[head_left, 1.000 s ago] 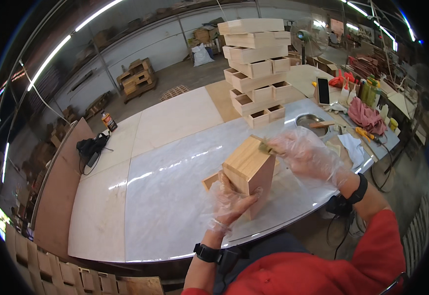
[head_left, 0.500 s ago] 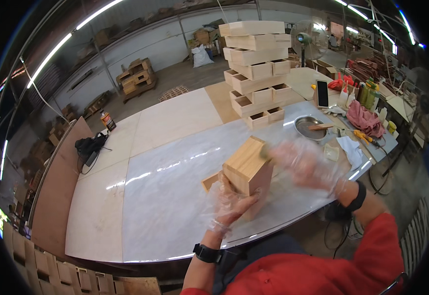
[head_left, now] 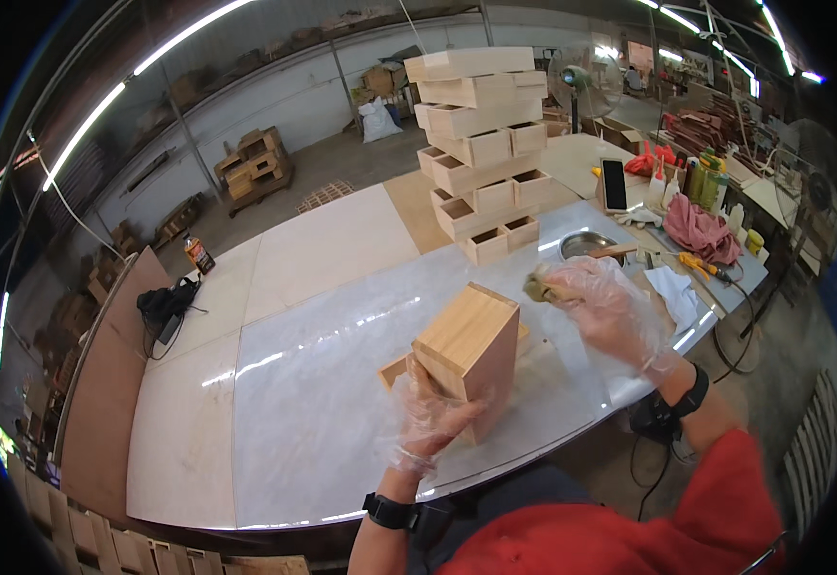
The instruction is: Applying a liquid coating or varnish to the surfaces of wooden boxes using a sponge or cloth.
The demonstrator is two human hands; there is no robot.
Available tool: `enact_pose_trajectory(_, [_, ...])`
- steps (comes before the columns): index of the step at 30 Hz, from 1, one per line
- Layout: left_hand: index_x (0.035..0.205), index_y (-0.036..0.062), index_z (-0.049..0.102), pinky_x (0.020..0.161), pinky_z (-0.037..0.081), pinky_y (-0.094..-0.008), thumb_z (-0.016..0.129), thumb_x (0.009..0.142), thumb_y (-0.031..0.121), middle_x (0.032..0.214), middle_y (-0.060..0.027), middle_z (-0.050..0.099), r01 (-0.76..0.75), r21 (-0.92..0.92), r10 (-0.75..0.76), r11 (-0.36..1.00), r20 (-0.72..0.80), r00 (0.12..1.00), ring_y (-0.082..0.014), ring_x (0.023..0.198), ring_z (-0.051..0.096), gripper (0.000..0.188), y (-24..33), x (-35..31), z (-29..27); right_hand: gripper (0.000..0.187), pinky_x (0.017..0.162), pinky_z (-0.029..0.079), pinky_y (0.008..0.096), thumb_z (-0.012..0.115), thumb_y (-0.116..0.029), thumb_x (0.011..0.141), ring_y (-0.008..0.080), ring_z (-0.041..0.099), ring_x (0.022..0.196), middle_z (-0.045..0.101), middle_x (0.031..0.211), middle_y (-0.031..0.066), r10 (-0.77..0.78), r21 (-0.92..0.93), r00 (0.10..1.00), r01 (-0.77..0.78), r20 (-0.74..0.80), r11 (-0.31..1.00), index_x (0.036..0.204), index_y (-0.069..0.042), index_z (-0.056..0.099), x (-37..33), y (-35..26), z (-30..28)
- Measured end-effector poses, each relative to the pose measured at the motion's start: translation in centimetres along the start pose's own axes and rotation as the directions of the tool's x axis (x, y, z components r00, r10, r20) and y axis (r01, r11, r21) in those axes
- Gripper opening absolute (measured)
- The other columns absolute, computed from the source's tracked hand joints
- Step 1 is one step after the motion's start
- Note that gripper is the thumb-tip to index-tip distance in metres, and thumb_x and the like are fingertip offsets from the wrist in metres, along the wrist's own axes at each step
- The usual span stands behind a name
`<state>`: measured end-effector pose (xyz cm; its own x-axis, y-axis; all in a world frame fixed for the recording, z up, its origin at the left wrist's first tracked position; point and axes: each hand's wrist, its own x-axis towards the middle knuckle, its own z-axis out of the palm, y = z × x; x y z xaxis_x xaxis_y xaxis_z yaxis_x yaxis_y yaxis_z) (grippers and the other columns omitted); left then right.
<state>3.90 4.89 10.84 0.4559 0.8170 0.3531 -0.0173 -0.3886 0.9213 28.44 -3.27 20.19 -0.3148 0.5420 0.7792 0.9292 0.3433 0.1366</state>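
Observation:
My left hand [head_left: 433,412], in a clear plastic glove, grips a tilted wooden box [head_left: 466,331] by its lower left side. The box's smooth, warm-toned top face is turned up. Beneath and behind it, another light wood piece [head_left: 395,371] pokes out on the table, mostly hidden. To the right of the box, my gloved right hand [head_left: 615,311] is closed on a crumpled olive-green pad [head_left: 540,287], held apart from the wood. Just beyond that hand stands a round metal bowl [head_left: 564,251] with a flat wooden stick [head_left: 614,250] across its rim.
A tall, staggered stack of pale wooden boxes [head_left: 476,149] stands at the table's far side. On the right are a phone [head_left: 613,184], bottles [head_left: 711,182], a pink cloth [head_left: 701,230], a white cloth [head_left: 673,297] and a yellow-handled tool [head_left: 697,264]. A black bag [head_left: 164,302] lies left.
My right hand has drawn the pad away from the box's top edge, slightly right. The box remains in my left hand. The whole view has shifted a little.

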Motion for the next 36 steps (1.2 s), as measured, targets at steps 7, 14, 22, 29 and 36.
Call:
enact_pose_trajectory(7, [0.133, 0.0031, 0.038, 0.097, 0.048, -0.0365, 0.084, 0.067, 0.014, 0.128, -0.0106, 0.05, 0.008, -0.179, -0.01, 0.984, -0.009, 1.0, -0.0202, 0.117, 0.053, 0.082, 2.2, -0.1, 0.5, 0.027, 0.081, 0.047, 0.0353, 0.054, -0.01, 0.085, 0.0255, 0.06, 0.09, 0.064, 0.095, 0.0086, -0.105, 0.291, 0.967, 0.034, 0.231, 0.956, 0.11, -0.006, 0.063, 6.2, 0.1, 2.2])
enact_pose_trajectory(14, [0.134, 0.0038, 0.038, 0.097, 0.048, -0.0365, 0.085, 0.066, 0.013, 0.127, -0.0101, 0.051, -0.005, -0.017, 0.005, 1.0, -0.009, 1.0, -0.0198, 0.117, 0.053, 0.084, 0.0, -0.1, -0.2, 0.025, 0.082, 0.048, 0.0365, 0.054, -0.009, 0.086, 0.0265, 0.061, 0.091, 0.064, 0.095, 0.0113, -0.285, 0.281, 0.936, 0.221, 0.209, 0.934, 0.109, -0.003, 0.063, 6.2, 0.8, 2.1])
enact_pose_trajectory(22, [0.136, 0.0045, 0.035, 0.098, 0.048, -0.0368, 0.085, 0.065, 0.012, 0.128, -0.0098, 0.051, -0.061, -0.123, 0.064, 0.991, 0.028, 0.998, -0.0205, 0.118, 0.054, 0.087, 1.1, -0.1, -0.2, 0.022, 0.08, 0.048, 0.0358, 0.056, -0.01, 0.085, 0.0271, 0.062, 0.09, 0.065, 0.096, 0.0118, -0.212, 0.346, 0.956, 0.133, 0.203, 0.929, 0.104, -0.002, 0.063, 6.4, 0.2, 1.2])
enact_pose_trajectory(29, [0.135, 0.0053, 0.034, 0.099, 0.048, -0.0367, 0.086, 0.065, 0.012, 0.13, -0.0101, 0.051, 0.022, -0.03, -0.021, 0.999, 0.023, 1.0, -0.0218, 0.119, 0.054, 0.088, 0.8, -0.1, -0.5, 0.017, 0.079, 0.048, 0.0364, 0.054, -0.011, 0.084, 0.0278, 0.061, 0.086, 0.062, 0.09, 0.0109, -0.168, 0.361, 0.962, 0.08, 0.217, 0.929, 0.096, -0.002, 0.062, 5.5, 0.4, 1.7])
enact_pose_trajectory(36, [0.137, 0.0072, 0.032, 0.097, 0.05, -0.0361, 0.086, 0.067, 0.015, 0.131, -0.0103, 0.049, 0.011, -0.158, -0.007, 0.987, 0.024, 1.0, -0.0233, 0.117, 0.055, 0.089, 0.2, -0.4, -0.1, 0.026, 0.088, 0.048, 0.0347, 0.06, -0.009, 0.089, 0.0279, 0.06, 0.1, 0.064, 0.103, 0.0127, 0.0, 0.323, 0.712, -0.319, 0.702, 0.891, 0.114, -0.004, 0.065, -4.0, -1.7, -2.7])
